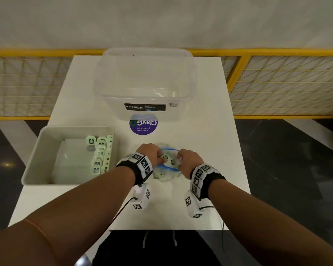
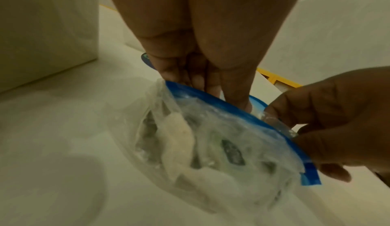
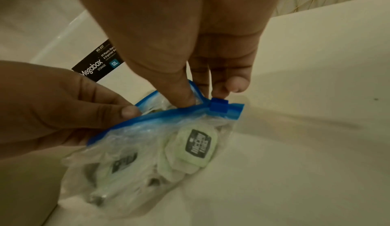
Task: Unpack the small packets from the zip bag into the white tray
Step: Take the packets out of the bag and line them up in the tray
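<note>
**Two hands at the bag mouth, tray off to the left**

Several small packets (image 3: pixel 193 147) remain inside the zip bag (image 1: pixel 166 164), which lies on the white table (image 1: pixel 210 131) right in front of the person, its blue-edged mouth facing up and running left to right between the wrists. The left hand (image 1: pixel 152 153) has its fingers dipped into the opening at the left side; whether they have closed on a packet cannot be told. The right hand (image 1: pixel 188 160) pinches the bag's rim just beside the blue slider (image 3: pixel 219 105), holding the mouth apart. The white tray (image 1: pixel 35 164), with a row of packets along its right wall, sits left of the bag and nearest the left hand, so I judge that hand the one to carry the next packet leftward. Farther off stands a clear storage box (image 1: pixel 145 79).
</note>
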Tool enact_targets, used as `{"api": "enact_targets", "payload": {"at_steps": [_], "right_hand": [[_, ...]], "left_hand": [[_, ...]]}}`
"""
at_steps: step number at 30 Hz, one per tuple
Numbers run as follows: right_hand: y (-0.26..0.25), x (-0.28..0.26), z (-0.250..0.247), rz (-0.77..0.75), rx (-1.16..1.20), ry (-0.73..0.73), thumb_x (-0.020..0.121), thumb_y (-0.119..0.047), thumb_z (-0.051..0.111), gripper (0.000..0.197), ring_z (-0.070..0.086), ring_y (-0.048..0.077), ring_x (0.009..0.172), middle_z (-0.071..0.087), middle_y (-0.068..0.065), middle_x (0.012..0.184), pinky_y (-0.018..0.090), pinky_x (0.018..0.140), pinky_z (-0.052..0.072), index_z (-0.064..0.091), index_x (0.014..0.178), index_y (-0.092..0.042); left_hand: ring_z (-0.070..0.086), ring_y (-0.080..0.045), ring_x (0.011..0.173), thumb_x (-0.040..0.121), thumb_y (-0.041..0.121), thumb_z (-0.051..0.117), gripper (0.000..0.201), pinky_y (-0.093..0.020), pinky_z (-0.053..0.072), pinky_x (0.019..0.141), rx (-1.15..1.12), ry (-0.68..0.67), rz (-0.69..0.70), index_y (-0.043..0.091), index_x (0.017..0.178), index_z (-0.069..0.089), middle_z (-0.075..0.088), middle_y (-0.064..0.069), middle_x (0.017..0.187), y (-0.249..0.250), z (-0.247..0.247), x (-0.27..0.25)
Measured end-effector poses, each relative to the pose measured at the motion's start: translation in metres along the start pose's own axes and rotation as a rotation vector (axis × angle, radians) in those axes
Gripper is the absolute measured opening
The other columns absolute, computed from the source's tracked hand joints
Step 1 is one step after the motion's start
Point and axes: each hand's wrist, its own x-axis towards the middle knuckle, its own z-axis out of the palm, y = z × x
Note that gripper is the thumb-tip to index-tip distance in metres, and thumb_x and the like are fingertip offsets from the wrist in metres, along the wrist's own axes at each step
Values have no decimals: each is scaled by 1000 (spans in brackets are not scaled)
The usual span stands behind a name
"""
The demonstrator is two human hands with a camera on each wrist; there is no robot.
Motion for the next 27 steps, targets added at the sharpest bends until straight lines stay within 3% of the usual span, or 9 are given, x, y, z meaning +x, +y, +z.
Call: {"api": "enact_targets", "payload": {"at_steps": [3,8,12,16,19,21,25,27], "right_hand": [[5,2,-1,-47,31,-2,83,-13,63,34,57,26,104,59,7,116,29,81,45,54,116,-19],[11,3,-12,-124,37,30,79,-30,71,38,55,25,104,52,7,115,29,85,41,57,114,-22],[8,6,-21,-178,33,45,79,-32,73,38,53,24,104,52,6,114,31,89,42,59,113,-22],[5,8,-18,-195,20,28,82,-22,67,32,57,23,102,61,4,112,30,86,46,58,112,-19],[7,8,-16,-188,45,12,81,-7,56,28,56,21,89,64,4,106,28,76,46,58,106,-19],[10,9,-15,-197,27,3,80,-4,55,30,56,22,89,64,5,107,26,73,42,58,105,-19],[11,11,-19,-238,3,32,77,-17,68,38,56,26,102,52,6,116,28,82,43,56,114,-20],[7,10,-25,-297,49,75,74,-25,74,51,53,24,105,46,6,121,31,89,44,54,120,-22]], "left_hand": [[63,-19,85,78,38,74,25,-27,50,79,-30,12,-41,15,84,73,69,-1,85,4,0,0],[65,-16,89,77,22,74,6,-21,48,79,-168,69,-39,20,82,73,71,5,88,11,-13,-1],[66,-19,87,75,38,75,25,-29,55,80,-46,37,-103,16,85,73,72,0,90,18,-17,2],[64,-21,86,76,50,72,39,-30,53,77,89,16,-84,15,93,68,69,-2,92,21,1,0],[64,-20,87,74,41,76,32,-28,51,76,32,47,-110,18,95,68,69,0,95,18,8,2],[64,-21,90,75,35,76,27,-26,48,75,10,46,-103,19,96,69,69,1,98,17,4,2],[63,-16,92,78,26,73,17,-24,48,79,-67,121,-30,21,95,71,68,4,98,17,-16,0],[62,-10,83,79,18,72,15,-18,48,76,-129,174,66,21,94,72,68,5,90,20,-29,-4]]}}
